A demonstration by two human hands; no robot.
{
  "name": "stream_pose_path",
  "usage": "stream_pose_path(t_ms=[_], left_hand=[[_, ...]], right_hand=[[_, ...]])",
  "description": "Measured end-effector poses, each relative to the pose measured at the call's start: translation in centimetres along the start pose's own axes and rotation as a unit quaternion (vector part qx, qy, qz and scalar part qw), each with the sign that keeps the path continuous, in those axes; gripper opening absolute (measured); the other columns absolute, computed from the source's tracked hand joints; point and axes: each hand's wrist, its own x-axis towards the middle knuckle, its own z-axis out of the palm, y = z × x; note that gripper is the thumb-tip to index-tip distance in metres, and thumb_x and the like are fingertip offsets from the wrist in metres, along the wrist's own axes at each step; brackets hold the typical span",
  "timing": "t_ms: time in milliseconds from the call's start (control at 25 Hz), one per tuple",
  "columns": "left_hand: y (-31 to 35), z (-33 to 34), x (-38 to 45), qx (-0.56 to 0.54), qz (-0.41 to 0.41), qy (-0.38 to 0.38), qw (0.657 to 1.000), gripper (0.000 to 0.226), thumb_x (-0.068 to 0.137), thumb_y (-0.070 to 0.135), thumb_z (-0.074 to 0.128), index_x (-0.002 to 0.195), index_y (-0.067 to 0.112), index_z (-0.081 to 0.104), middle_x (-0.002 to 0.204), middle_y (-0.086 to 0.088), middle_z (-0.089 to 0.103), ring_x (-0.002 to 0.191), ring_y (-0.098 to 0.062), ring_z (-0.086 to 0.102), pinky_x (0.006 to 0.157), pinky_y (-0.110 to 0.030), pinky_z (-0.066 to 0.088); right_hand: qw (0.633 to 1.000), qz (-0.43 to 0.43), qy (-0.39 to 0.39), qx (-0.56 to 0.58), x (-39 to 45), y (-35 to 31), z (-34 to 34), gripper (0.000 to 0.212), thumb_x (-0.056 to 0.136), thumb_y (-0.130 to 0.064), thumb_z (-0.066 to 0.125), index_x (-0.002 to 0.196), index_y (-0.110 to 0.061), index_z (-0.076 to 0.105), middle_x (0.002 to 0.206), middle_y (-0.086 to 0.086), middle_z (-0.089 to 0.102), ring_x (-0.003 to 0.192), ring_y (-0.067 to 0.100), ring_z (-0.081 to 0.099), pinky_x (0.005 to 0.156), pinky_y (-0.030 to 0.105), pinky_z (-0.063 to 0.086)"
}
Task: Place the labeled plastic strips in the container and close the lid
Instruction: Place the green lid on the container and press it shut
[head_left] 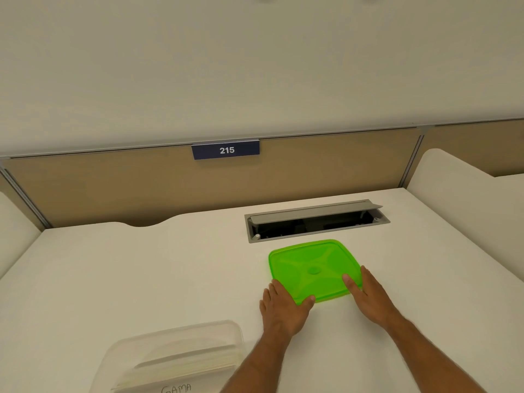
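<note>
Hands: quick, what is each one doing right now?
Left hand: open, fingers resting on the green lid.
Right hand: open, fingers flat on the same lid.

We're counting 1 green lid [313,269] lying flat on the tabletop [141,279]. We're seeing 1 clear container [175,355] at the near edge, w/ pale strips [187,361] stacked inside; exact no. of strips we're not managing to tell, approx. several. We're counting 2 hands: left hand [283,310] and right hand [368,296]. We're also noting 1 cable hatch [316,221] and 1 number plate [226,150], "215".
</note>
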Motion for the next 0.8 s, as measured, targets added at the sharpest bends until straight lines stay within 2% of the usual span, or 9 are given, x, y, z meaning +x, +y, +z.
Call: stream_pose_path(t_ms=[80,120,200,280,320,440,560,680,800], left_hand=[[0.1,0.1,0.0,0.005,-0.002,-0.009,1.000,0.113,0.082,0.072,0.051,0.155,0.003,0.000,0.165,-0.011,0.010,0.151,-0.030,0.007,0.122,-0.046,0.008],[0.1,0.1,-0.1,0.005,0.000,-0.013,1.000,0.115,0.081,0.071,0.055,0.155,0.004,0.000,0.165,-0.011,0.010,0.151,-0.030,0.008,0.122,-0.046,0.009],[0.2,-0.2,-0.2,0.008,0.009,-0.024,1.000,0.121,0.075,0.066,0.066,0.155,0.004,0.001,0.164,-0.010,0.011,0.150,-0.030,0.012,0.121,-0.045,0.015],[0.1,-0.6,-0.5,0.023,0.019,-0.031,0.999,0.120,0.073,0.056,0.073,0.155,0.006,0.001,0.164,-0.009,0.012,0.148,-0.029,0.017,0.119,-0.042,0.024],[0.1,-0.9,-0.6,0.040,0.026,-0.025,0.999,0.115,0.075,0.049,0.072,0.155,0.006,0.003,0.163,-0.008,0.016,0.145,-0.029,0.021,0.115,-0.042,0.030],[0.1,-2.2,-1.1,0.112,0.063,0.033,0.991,0.078,0.082,0.031,0.064,0.147,0.009,0.027,0.146,-0.005,0.040,0.129,-0.027,0.039,0.099,-0.040,0.043],[-0.1,-4.1,-1.3,0.151,0.104,0.093,0.979,0.040,0.090,0.029,0.059,0.127,0.016,0.050,0.129,-0.003,0.055,0.118,-0.026,0.046,0.090,-0.040,0.042],[-0.6,-6.3,-1.3,0.172,0.124,0.144,0.967,0.029,0.094,0.037,0.056,0.119,0.022,0.060,0.120,-0.001,0.061,0.113,-0.025,0.048,0.085,-0.040,0.040],[-0.8,-8.3,-1.2,0.160,0.151,0.189,0.957,0.030,0.093,0.048,0.056,0.116,0.030,0.065,0.113,0.001,0.055,0.110,-0.024,0.046,0.085,-0.038,0.037]], right_hand=[[0.999,-0.011,0.026,0.022,0.2,-0.1,0.2,0.073,0.093,-0.052,0.047,0.141,0.002,0.037,0.142,0.023,0.049,0.131,0.034,0.046,0.107,0.039,0.033],[0.999,-0.010,0.032,0.030,0.2,0.0,0.1,0.067,0.095,-0.046,0.051,0.141,0.002,0.038,0.141,0.023,0.050,0.130,0.034,0.047,0.106,0.039,0.034],[0.999,-0.002,0.026,0.041,0.1,0.1,-0.3,0.061,0.094,-0.021,0.061,0.146,-0.002,0.035,0.145,0.020,0.047,0.132,0.033,0.045,0.105,0.036,0.034],[0.999,-0.015,0.034,0.021,-0.4,0.3,-0.8,0.070,0.080,0.000,0.065,0.145,-0.006,0.039,0.137,0.017,0.056,0.124,0.033,0.053,0.097,0.032,0.038],[0.999,-0.022,0.048,0.003,-0.7,0.3,-1.0,0.074,0.074,0.004,0.065,0.143,-0.007,0.042,0.131,0.016,0.060,0.119,0.034,0.057,0.094,0.032,0.041],[0.991,-0.045,0.121,-0.036,-1.8,0.0,-1.6,0.067,0.070,0.003,0.071,0.134,-0.009,0.054,0.112,0.016,0.071,0.100,0.038,0.065,0.087,0.037,0.049],[0.977,-0.064,0.186,-0.082,-2.7,-0.4,-2.4,0.045,0.074,-0.007,0.078,0.118,-0.011,0.068,0.086,0.016,0.075,0.075,0.037,0.068,0.074,0.039,0.052],[0.963,-0.118,0.230,-0.070,-3.5,-0.7,-3.8,0.029,0.069,-0.013,0.086,0.097,-0.015,0.076,0.078,0.008,0.076,0.063,0.030,0.068,0.066,0.036,0.054],[0.961,-0.170,0.220,0.007,-3.9,-1.3,-5.5,0.028,0.064,-0.010,0.090,0.087,-0.015,0.076,0.081,0.001,0.074,0.070,0.021,0.069,0.068,0.025,0.053]])
